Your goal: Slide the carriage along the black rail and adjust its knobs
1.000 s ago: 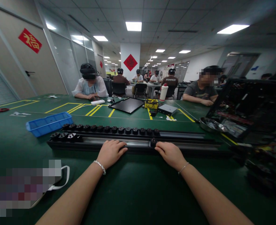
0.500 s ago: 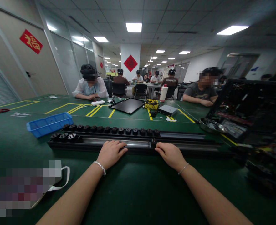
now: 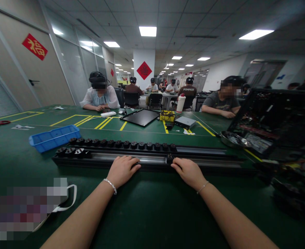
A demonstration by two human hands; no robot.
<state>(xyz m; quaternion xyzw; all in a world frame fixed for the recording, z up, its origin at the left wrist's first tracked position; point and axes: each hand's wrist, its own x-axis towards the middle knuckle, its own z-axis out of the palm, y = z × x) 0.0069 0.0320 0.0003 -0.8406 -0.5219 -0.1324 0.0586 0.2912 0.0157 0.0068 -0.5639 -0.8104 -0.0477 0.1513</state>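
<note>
A long black rail (image 3: 214, 159) lies across the green table in front of me. Several round black sliders (image 3: 121, 144) sit in a row along its far track, with a few more at its left end (image 3: 70, 151). My left hand (image 3: 121, 169) rests on the near edge of the rail, fingers curled over it. My right hand (image 3: 188, 171) lies on the rail further right, its fingertips pinching a small black slider (image 3: 169, 158) in the near track.
A blue plastic tray (image 3: 53, 137) stands left of the rail. A metal bowl (image 3: 232, 139) and a black open case (image 3: 274, 117) are at the right. A black panel (image 3: 141, 116), a yellow item (image 3: 167, 115) and a white bottle (image 3: 179, 103) lie further back. Other people sit around the tables.
</note>
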